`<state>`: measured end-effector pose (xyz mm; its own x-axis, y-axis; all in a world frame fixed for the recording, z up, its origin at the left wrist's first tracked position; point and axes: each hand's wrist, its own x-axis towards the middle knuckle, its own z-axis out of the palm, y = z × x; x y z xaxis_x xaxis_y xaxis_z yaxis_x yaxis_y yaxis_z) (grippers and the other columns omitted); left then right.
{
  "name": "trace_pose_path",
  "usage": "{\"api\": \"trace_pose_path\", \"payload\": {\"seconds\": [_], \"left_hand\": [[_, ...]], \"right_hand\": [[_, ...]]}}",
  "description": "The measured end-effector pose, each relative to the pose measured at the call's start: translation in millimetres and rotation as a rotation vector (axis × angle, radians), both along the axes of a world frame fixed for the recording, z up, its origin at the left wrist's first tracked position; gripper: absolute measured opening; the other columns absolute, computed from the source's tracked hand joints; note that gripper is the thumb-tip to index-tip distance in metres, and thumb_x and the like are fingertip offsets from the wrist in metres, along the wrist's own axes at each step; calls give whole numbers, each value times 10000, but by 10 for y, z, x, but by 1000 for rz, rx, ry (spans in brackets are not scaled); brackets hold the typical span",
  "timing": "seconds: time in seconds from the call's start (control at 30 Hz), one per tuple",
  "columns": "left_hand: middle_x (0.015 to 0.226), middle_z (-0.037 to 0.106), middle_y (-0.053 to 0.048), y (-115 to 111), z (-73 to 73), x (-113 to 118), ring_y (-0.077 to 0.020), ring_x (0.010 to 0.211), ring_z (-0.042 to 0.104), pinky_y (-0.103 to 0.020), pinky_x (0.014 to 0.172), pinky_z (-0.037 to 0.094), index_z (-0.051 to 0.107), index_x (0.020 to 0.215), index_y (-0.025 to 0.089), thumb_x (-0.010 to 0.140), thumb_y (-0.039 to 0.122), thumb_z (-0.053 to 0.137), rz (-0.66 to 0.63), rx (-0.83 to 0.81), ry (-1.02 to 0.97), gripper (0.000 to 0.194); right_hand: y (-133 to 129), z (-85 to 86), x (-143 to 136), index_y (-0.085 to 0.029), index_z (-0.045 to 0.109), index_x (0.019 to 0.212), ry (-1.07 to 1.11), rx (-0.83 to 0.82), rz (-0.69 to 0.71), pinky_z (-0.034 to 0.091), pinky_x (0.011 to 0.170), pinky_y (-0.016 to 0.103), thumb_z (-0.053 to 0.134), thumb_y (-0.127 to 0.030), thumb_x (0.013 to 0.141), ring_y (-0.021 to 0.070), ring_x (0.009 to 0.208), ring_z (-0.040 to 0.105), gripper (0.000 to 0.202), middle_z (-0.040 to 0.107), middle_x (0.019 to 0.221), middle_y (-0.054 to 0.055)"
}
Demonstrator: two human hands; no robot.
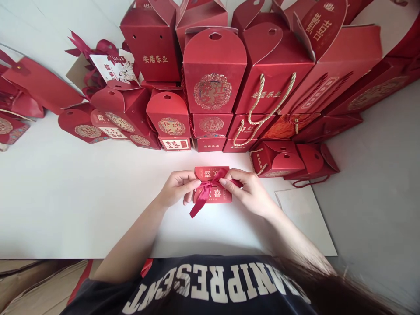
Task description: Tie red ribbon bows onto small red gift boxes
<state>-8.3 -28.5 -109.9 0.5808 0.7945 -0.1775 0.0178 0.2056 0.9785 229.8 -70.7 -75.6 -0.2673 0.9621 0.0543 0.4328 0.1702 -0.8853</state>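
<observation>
Between my hands, near the middle of the white table, is a small red gift box point(215, 198) with pale printed characters. A dark red satin ribbon point(202, 202) crosses its top in a knot or bow, one tail hanging over the front edge toward me. My left hand point(179, 186) pinches the ribbon at the box's left side, thumb on top. With thumb and fingers closed, my right hand point(244, 186) grips the ribbon on the right of the knot. Some of the fingers on both hands are hidden behind the box and ribbon.
Stacked red gift boxes point(215, 70) line the back of the white table point(82, 197), some with rope handles point(275, 100). Smaller boxes point(278, 158) stand at right. Ribbons and a white printed card point(114, 68) lie at back left. A grey wall point(377, 183) borders the right side.
</observation>
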Motion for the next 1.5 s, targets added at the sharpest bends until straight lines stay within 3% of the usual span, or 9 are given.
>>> {"api": "trace_pose_path", "payload": {"seconds": [0.27, 0.43, 0.77, 1.0, 1.1, 1.17, 1.3, 1.4, 1.5], "left_hand": [[358, 505, 45, -50, 31, 88, -64, 309, 460, -168, 377, 365, 419, 531, 166, 852, 322, 637, 48, 21, 73, 419], [339, 446, 62, -76, 41, 129, -47, 286, 400, -159, 349, 301, 340, 494, 179, 816, 260, 637, 147, 43, 83, 446], [318, 379, 80, -32, -1, 122, -32, 254, 302, -163, 312, 191, 358, 487, 181, 751, 286, 637, 322, -72, 56, 398], [317, 416, 67, -9, -46, 65, -40, 268, 333, -164, 332, 237, 380, 508, 175, 804, 349, 637, 252, -33, 34, 429], [355, 482, 56, -12, -29, 37, -53, 289, 404, -165, 352, 293, 441, 562, 167, 844, 393, 636, 148, 4, 40, 410], [393, 531, 46, -13, 0, 21, -63, 312, 451, -169, 365, 325, 488, 612, 161, 845, 411, 654, 67, 14, 43, 380], [459, 600, 20, -10, 50, 2, -66, 339, 474, -165, 351, 308, 532, 665, 152, 820, 416, 697, -37, -12, 49, 348], [457, 585, 24, -1, 54, -9, -54, 330, 437, -159, 332, 245, 551, 672, 148, 822, 422, 696, -39, -7, 60, 345], [409, 525, 41, 10, 26, -20, -46, 316, 391, -165, 343, 234, 572, 663, 143, 830, 442, 683, -35, 30, 56, 359]], "right_hand": [[51, -83, -6, -180, 445, 583, 278, -209, -43, 292, 561, 246, 569, -445, 911, 91, 557, 321, 440, 386, 583, -48], [32, -37, 28, -180, 427, 578, 134, -172, -34, 276, 565, 247, 573, -437, 911, 93, 573, 318, 446, 364, 583, -49], [91, -38, 225, -183, 436, 599, -2, -183, 94, 252, 560, 259, 595, -442, 900, 99, 594, 310, 428, 341, 620, -44], [247, -218, 441, -179, 491, 577, 197, -399, 208, 220, 500, 255, 576, -513, 894, 84, 499, 281, 468, 343, 527, -64], [277, -218, 538, -172, 557, 637, 152, -440, 274, 324, 535, 252, 549, -527, 905, 103, 543, 405, 445, 460, 577, -34], [281, -193, 573, -165, 615, 740, 137, -392, 229, 409, 625, 276, 520, -529, 923, 133, 639, 502, 418, 559, 678, 5], [261, -129, 465, -195, 618, 928, 177, -108, -68, 449, 782, 310, 510, -506, 943, 175, 858, 572, 329, 632, 915, 49], [229, -95, 271, -225, 621, 1032, 177, 17, -30, 444, 898, 343, 494, -461, 966, 202, 1029, 579, 276, 636, 1081, 67], [217, -85, 120, -236, 616, 1049, 193, 37, 72, 432, 970, 370, 499, -425, 971, 215, 1174, 546, 235, 601, 1233, 77]]}}
